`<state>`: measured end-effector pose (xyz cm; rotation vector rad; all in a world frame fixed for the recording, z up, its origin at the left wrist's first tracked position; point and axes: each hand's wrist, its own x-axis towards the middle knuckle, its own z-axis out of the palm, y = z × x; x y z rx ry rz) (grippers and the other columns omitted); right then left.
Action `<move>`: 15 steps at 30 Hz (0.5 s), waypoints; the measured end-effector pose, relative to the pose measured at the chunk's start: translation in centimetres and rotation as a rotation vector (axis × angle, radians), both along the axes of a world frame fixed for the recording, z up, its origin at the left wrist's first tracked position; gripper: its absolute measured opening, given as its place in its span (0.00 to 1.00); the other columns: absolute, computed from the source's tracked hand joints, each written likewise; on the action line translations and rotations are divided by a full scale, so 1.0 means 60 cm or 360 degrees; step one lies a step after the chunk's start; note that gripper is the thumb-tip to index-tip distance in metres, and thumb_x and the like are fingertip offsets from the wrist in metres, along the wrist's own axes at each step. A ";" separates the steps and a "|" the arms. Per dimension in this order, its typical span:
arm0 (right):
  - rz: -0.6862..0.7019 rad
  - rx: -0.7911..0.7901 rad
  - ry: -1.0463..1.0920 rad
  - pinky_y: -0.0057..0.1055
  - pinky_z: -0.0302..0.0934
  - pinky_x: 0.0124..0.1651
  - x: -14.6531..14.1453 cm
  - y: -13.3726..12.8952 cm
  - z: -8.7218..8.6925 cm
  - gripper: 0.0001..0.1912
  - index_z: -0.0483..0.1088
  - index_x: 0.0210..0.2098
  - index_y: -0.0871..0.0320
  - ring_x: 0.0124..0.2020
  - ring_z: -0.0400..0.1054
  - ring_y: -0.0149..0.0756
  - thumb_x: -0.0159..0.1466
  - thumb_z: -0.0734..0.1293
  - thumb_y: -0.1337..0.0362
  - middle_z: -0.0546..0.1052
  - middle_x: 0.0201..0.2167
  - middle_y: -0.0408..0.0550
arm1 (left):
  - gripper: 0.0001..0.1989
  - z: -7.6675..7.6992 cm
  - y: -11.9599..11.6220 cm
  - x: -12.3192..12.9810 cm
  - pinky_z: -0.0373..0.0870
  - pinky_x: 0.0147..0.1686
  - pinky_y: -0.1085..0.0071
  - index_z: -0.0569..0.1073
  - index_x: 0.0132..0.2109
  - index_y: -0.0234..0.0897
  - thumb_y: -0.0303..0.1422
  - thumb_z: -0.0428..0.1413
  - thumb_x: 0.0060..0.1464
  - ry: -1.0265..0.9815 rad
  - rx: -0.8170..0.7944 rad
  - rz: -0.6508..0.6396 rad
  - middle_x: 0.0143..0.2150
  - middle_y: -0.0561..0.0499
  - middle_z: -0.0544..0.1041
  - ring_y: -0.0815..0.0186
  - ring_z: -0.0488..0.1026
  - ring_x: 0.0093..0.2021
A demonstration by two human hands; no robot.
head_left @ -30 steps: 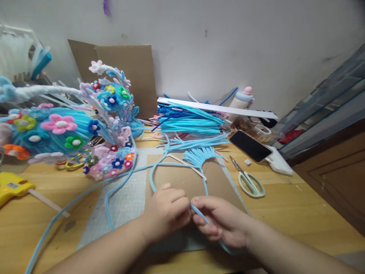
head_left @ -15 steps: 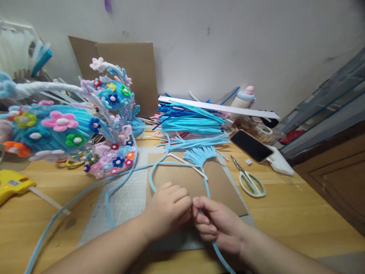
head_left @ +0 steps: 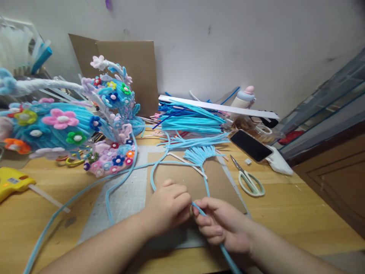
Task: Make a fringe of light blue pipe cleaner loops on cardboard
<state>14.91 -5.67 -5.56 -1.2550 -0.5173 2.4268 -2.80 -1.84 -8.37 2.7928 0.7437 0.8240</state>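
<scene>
Over the front of the cardboard sheet [head_left: 168, 175], my two hands meet with their fingertips nearly touching. My right hand [head_left: 225, 224] pinches a light blue pipe cleaner [head_left: 229, 258], whose length runs down out of view at the bottom. My left hand [head_left: 171, 201] is closed, knuckles up; a curved blue strand [head_left: 153, 177] runs in behind it, and its grip is partly hidden. Just beyond lies a fan-shaped bundle of bent light blue pipe cleaners [head_left: 200, 154], with strands leading from its narrow end. A thin pale pink pipe cleaner [head_left: 186, 164] lies beside it.
Scissors [head_left: 252, 182] and a phone [head_left: 251, 145] lie on the right. Stacked blue pipe cleaners [head_left: 191, 123] stand by the wall. To the left are flower-covered blue ornaments [head_left: 65, 120], a yellow glue gun [head_left: 14, 183] and a long trailing strand [head_left: 54, 217]. A cutting mat [head_left: 99, 219] lies underneath.
My right hand has turned slightly and shifted a little right and down. More of the blue pipe cleaner now shows at its fingertips. My left hand has barely moved.
</scene>
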 end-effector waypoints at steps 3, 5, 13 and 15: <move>-0.0114 -0.0076 0.0110 0.20 0.30 0.17 -0.003 0.001 -0.007 0.07 0.59 0.26 0.59 0.13 0.35 0.20 0.59 0.58 0.62 0.52 0.15 0.33 | 0.07 -0.004 -0.002 0.001 0.51 0.29 0.68 0.63 0.27 0.37 0.26 0.47 0.53 -0.0038 0.0044 0.0015 0.24 0.54 0.67 0.70 0.61 0.26; -0.0134 0.0323 -0.0190 0.22 0.32 0.18 -0.007 -0.005 -0.011 0.08 0.57 0.25 0.58 0.14 0.37 0.21 0.58 0.59 0.62 0.51 0.15 0.33 | 0.06 -0.006 -0.004 0.001 0.51 0.29 0.68 0.62 0.27 0.37 0.25 0.48 0.50 -0.0039 0.0017 0.0010 0.24 0.55 0.67 0.70 0.61 0.25; 0.0091 0.1740 -0.1129 0.26 0.44 0.25 -0.014 -0.016 -0.008 0.10 0.58 0.23 0.58 0.21 0.50 0.26 0.59 0.59 0.63 0.58 0.19 0.38 | 0.04 0.006 0.001 -0.007 0.54 0.32 0.69 0.62 0.29 0.37 0.24 0.49 0.47 -0.0096 -0.0369 0.0069 0.25 0.55 0.66 0.69 0.62 0.27; 0.0026 0.1229 -0.0788 0.24 0.41 0.20 -0.014 -0.010 -0.005 0.08 0.57 0.26 0.57 0.16 0.48 0.24 0.60 0.58 0.61 0.58 0.17 0.36 | 0.04 0.010 0.003 -0.008 0.54 0.32 0.69 0.63 0.29 0.37 0.24 0.49 0.48 -0.0123 -0.0391 0.0134 0.25 0.55 0.66 0.69 0.62 0.28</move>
